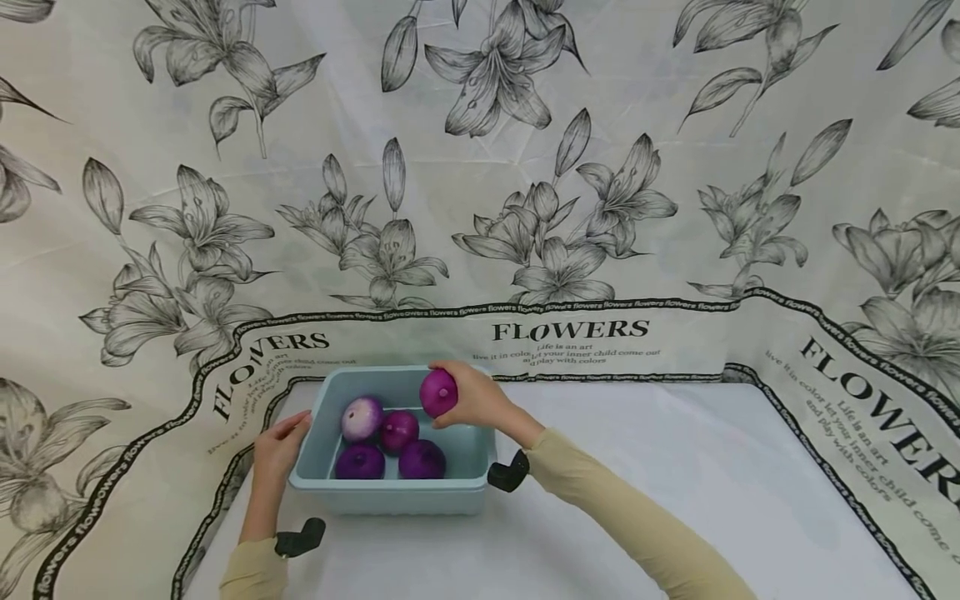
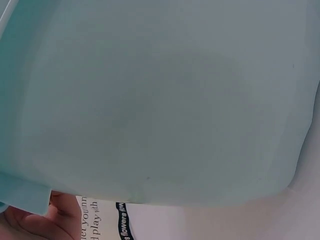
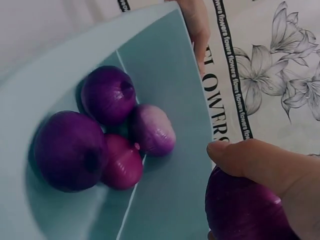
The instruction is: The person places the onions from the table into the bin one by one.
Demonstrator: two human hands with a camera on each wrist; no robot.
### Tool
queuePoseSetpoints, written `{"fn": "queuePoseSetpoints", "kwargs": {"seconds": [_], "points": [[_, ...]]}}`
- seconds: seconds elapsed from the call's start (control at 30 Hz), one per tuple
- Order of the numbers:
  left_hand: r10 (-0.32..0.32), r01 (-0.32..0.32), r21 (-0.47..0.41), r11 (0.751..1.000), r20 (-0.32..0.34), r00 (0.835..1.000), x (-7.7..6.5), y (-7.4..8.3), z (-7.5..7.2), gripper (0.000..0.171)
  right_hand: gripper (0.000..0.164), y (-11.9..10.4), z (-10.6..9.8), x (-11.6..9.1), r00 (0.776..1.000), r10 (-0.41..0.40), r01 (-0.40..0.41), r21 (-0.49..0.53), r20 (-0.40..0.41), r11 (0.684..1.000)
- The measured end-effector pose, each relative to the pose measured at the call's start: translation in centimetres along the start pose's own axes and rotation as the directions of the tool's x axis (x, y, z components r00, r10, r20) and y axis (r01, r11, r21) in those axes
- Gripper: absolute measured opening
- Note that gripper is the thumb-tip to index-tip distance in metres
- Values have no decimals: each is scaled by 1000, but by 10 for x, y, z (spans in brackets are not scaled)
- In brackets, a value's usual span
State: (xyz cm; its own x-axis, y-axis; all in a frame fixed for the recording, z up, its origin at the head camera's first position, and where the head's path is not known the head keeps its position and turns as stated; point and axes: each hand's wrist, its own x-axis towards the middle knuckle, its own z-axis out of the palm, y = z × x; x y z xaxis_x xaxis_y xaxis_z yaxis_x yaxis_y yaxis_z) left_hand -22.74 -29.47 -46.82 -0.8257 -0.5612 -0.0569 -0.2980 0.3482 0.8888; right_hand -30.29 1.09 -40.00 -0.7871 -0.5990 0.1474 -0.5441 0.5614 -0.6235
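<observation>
My right hand (image 1: 482, 402) holds a red onion (image 1: 437, 393) between thumb and fingers, over the back right of a light blue plastic bin (image 1: 390, 498). In the right wrist view the thumb lies across the top of this onion (image 3: 242, 207). Several more red onions sit together in the left half of the bin: a pale-sided one (image 1: 362, 418), a small pinkish one (image 1: 399, 431) and dark ones (image 1: 422, 459) near the front wall. My left hand (image 1: 277, 450) grips the left rim of the bin, its fingers partly hidden under the lip in the left wrist view.
The bin stands on a white-covered table (image 1: 637, 483), towards its back left. Behind and around it hangs a floral cloth (image 1: 525, 208) printed with "FLOWERS". Black wrist-worn pieces (image 1: 300, 538) sit at both sleeves, the right one close to the bin's front right corner.
</observation>
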Motion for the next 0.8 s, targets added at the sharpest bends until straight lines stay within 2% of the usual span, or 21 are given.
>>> {"fn": "queuePoseSetpoints", "kwargs": {"seconds": [0.17, 0.3, 0.57, 0.8], "points": [[-13, 13, 7, 1000, 21, 1000, -1, 0, 0, 45, 85, 1, 12, 14, 999, 12, -9, -58, 49, 998], [-10, 10, 1, 1000, 33, 999, 1, -1, 1, 46, 85, 4, 21, 23, 997, 27, -22, -65, 73, 998], [-3, 3, -1, 1000, 29, 1000, 3, 2, -1, 44, 87, 14, 32, 36, 991, 89, -88, -17, 100, 996], [-2, 2, -9, 1000, 29, 1000, 3, 1, -1, 44, 87, 17, 43, 40, 969, 177, -184, 29, 174, 982]]}}
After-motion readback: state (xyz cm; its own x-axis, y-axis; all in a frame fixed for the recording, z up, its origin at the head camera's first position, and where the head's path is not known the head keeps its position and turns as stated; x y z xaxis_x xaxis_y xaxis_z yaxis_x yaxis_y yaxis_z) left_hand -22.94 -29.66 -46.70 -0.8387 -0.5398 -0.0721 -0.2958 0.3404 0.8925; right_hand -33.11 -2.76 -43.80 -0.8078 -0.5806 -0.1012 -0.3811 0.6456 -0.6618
